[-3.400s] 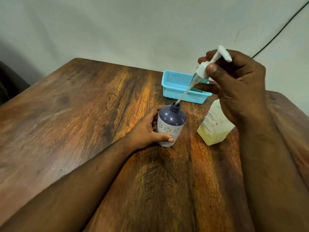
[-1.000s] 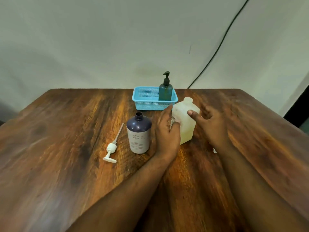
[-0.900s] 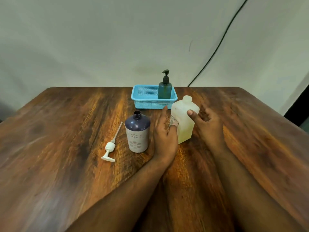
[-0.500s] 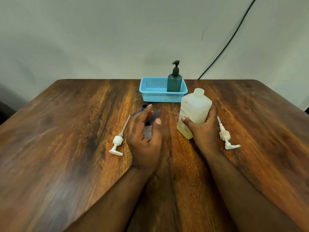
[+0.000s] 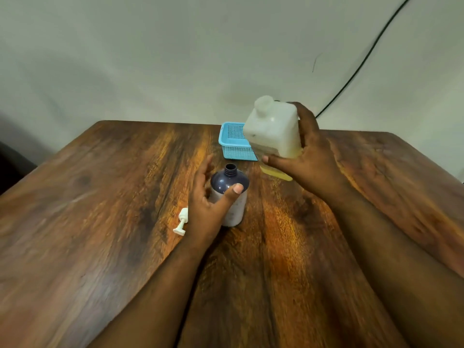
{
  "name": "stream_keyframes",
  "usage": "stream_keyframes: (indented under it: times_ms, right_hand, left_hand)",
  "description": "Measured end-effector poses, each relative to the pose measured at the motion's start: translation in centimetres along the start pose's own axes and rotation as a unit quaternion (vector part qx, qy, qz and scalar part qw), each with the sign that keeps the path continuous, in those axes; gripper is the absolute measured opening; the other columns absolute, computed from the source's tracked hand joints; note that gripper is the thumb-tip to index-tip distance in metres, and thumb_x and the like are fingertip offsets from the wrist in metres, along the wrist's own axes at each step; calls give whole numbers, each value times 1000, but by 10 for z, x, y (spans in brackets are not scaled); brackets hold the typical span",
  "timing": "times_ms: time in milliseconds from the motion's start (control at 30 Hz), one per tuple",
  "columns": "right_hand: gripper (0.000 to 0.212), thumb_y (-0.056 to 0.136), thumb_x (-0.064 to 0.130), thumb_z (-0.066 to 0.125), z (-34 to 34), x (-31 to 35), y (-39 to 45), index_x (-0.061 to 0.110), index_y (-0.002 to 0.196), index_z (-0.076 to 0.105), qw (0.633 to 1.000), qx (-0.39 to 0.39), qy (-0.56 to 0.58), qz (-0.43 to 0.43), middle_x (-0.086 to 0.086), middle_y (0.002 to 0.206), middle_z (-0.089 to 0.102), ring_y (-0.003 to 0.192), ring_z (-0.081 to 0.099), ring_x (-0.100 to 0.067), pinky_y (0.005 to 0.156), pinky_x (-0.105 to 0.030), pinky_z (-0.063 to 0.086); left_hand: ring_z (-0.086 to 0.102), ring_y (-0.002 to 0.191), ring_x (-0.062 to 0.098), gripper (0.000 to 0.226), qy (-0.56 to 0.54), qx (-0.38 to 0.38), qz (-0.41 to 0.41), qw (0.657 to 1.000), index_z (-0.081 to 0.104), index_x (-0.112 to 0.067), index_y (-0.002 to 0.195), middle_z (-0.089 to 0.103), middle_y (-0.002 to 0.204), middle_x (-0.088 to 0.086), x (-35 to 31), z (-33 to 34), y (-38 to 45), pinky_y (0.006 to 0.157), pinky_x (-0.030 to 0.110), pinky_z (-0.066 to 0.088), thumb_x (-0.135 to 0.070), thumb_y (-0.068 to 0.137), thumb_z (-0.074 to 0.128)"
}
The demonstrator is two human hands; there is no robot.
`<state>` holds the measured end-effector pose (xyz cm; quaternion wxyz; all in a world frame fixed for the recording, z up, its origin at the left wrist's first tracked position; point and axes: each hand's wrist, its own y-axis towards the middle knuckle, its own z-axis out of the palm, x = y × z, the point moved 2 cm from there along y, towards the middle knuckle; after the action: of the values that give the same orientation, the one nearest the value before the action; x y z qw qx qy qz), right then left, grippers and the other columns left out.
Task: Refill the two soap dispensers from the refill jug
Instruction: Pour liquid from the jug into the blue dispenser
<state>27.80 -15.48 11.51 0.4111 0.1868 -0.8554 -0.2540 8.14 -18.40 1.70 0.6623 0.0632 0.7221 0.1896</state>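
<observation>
Jug (image 5: 273, 129) of yellow liquid in right hand (image 5: 311, 159), purple dispenser (image 5: 229, 194) uncapped

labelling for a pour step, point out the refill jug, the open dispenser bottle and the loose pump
refill jug (image 5: 272, 129): head view, on its white side wall
open dispenser bottle (image 5: 227, 180): head view, on its dark shoulder
loose pump (image 5: 182, 218): head view, on its white collar

The dispenser bottle (image 5: 229, 194) was dark purple above and white below. The refill jug (image 5: 273, 129) was translucent white with yellow liquid; at its 9 o'clock, the basket (image 5: 232, 144) was light blue.
</observation>
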Motion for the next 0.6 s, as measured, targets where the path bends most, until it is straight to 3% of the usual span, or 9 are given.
stream_keyframes:
  times_ms: [133, 300, 533, 600]
  right_hand:
    - [81, 72, 43, 77, 2, -3, -2, 29, 140, 36, 986, 74, -122, -81, 0, 133, 54, 110, 57, -21, 82, -44, 55]
    - [78, 75, 37, 73, 4, -12, -13, 18, 143, 40, 982, 109, -129, -82, -9, 139, 53, 121, 52, -20, 93, -25, 45]
    - [73, 77, 20, 81, -5, -6, -9, 9, 140, 46, 953, 132, -243, -124, -15, 134, 57, 116, 56, -27, 84, 7, 22]
    - [74, 77, 22, 82, -5, -4, -7, 9, 140, 46, 941, 136, -277, -138, -16, 133, 58, 115, 58, -30, 89, -2, 27]
  left_hand:
    - [56, 115, -8, 86, -50, 97, -46, 993, 37, -28, 148, 55, 131, -21, 7, -10, 0, 83, 11, 50, -29, 73, 80]
    - [62, 111, 0, 75, -53, 96, -53, 993, 48, -23, 141, 63, 126, -14, 11, -16, 6, 81, 14, 52, -12, 75, 82]
    - [61, 114, 1, 76, -70, 105, -58, 990, 45, -21, 145, 58, 133, -9, 13, -14, 7, 82, 15, 52, -9, 78, 79]
    - [59, 115, -2, 77, -75, 108, -62, 989, 42, -21, 147, 56, 134, -9, 13, -12, 6, 85, 16, 52, -9, 80, 78]
